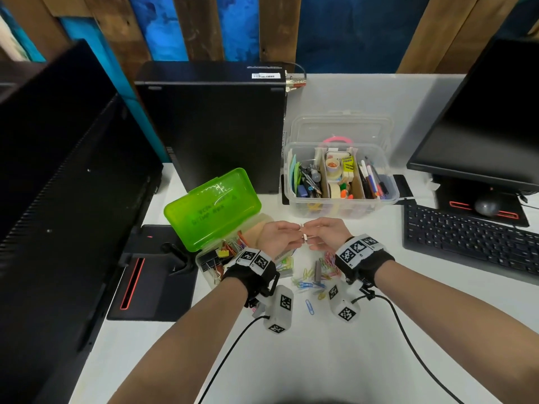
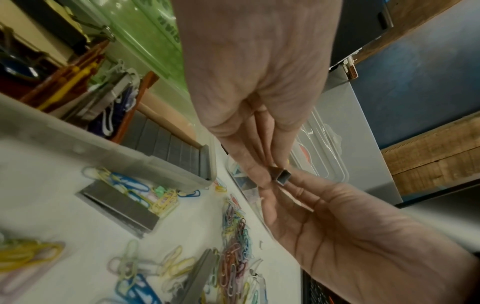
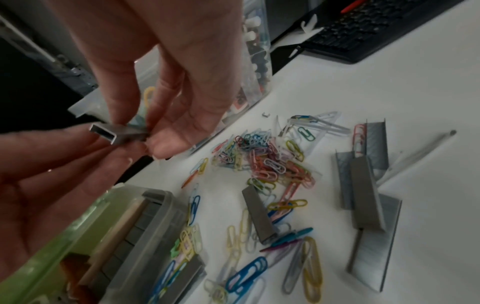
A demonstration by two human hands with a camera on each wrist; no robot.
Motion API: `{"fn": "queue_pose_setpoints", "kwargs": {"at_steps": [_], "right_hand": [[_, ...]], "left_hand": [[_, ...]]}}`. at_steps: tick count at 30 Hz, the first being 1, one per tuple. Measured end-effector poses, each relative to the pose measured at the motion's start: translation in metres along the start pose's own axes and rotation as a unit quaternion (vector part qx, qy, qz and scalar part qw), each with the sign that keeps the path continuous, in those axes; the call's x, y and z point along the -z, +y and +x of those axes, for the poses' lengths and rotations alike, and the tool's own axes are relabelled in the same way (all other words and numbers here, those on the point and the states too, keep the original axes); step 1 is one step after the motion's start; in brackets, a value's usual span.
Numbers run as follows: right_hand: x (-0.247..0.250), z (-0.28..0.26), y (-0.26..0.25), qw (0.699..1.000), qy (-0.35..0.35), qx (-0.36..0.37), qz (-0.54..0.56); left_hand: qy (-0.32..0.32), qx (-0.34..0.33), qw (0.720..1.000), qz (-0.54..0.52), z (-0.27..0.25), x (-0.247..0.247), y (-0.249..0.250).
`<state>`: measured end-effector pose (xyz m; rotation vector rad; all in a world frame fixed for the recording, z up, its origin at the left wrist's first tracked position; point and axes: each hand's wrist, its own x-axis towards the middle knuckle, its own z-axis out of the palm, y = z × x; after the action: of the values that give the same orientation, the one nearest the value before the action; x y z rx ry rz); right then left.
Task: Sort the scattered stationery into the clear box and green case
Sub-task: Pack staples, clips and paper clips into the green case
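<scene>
Both hands meet above the white desk, in front of the open green case (image 1: 213,208) and the clear box (image 1: 341,176). My left hand (image 1: 294,237) and right hand (image 1: 313,236) pinch the two ends of a short grey staple strip (image 1: 304,236). The left wrist view has the staple strip (image 2: 281,176) end-on between fingertips; in the right wrist view the staple strip (image 3: 116,133) is equally plain. Below the hands lie scattered coloured paper clips (image 3: 262,162) and several more staple strips (image 3: 363,189). The case's tray (image 2: 145,162) holds staple strips and binder clips.
A black computer tower (image 1: 215,123) stands behind the green case. A keyboard (image 1: 466,240) and a mouse (image 1: 487,205) lie at the right under a monitor (image 1: 495,118). Another monitor's base (image 1: 151,272) sits at the left. The clear box's lid (image 1: 341,129) leans behind it.
</scene>
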<state>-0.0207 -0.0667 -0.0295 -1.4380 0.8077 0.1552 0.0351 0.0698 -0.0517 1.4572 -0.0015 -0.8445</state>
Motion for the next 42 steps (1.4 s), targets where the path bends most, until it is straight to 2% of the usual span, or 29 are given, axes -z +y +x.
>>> {"fn": "queue_pose_setpoints", "kwargs": {"at_steps": [6, 8, 9, 11, 13, 17, 22, 25, 29, 35, 39, 42], "right_hand": [[-0.016, 0.013, -0.016, 0.999, -0.031, 0.006, -0.038], [-0.025, 0.018, -0.019, 0.998, -0.04, 0.02, -0.044], [-0.029, 0.021, -0.018, 0.998, -0.035, 0.034, -0.049], [-0.037, 0.026, -0.013, 0.989, -0.016, 0.083, -0.125], [-0.045, 0.028, -0.005, 0.959, -0.006, 0.134, -0.251], [-0.058, 0.025, 0.007, 0.87, 0.002, 0.212, -0.446], [-0.062, 0.027, 0.01, 0.775, -0.038, 0.239, -0.583], [-0.063, 0.03, 0.013, 0.748, -0.038, 0.241, -0.618], [-0.059, 0.032, 0.019, 0.74, -0.049, 0.244, -0.625], [-0.051, 0.035, 0.019, 0.775, -0.045, 0.217, -0.592], [-0.047, 0.036, 0.021, 0.815, -0.04, 0.197, -0.543], [-0.046, 0.04, 0.024, 0.827, -0.033, 0.185, -0.53]], "left_hand": [[-0.006, -0.008, 0.999, 0.053, 0.005, 0.017, 0.02], [0.034, -0.015, 0.991, 0.126, 0.007, 0.025, 0.024], [0.08, -0.033, 0.974, 0.209, 0.008, 0.03, 0.023], [0.14, -0.076, 0.909, 0.385, 0.007, 0.037, 0.019], [0.12, -0.093, 0.859, 0.489, 0.003, 0.042, 0.013], [0.107, -0.101, 0.801, 0.58, 0.001, 0.043, 0.0], [0.076, -0.095, 0.789, 0.603, 0.004, 0.043, -0.013], [0.074, -0.094, 0.785, 0.608, 0.007, 0.045, -0.015], [0.069, -0.1, 0.773, 0.623, 0.011, 0.047, -0.017], [0.067, -0.126, 0.764, 0.63, 0.015, 0.046, -0.018], [0.055, -0.135, 0.754, 0.641, 0.018, 0.044, -0.016], [0.049, -0.131, 0.753, 0.643, 0.019, 0.042, -0.017]]}}
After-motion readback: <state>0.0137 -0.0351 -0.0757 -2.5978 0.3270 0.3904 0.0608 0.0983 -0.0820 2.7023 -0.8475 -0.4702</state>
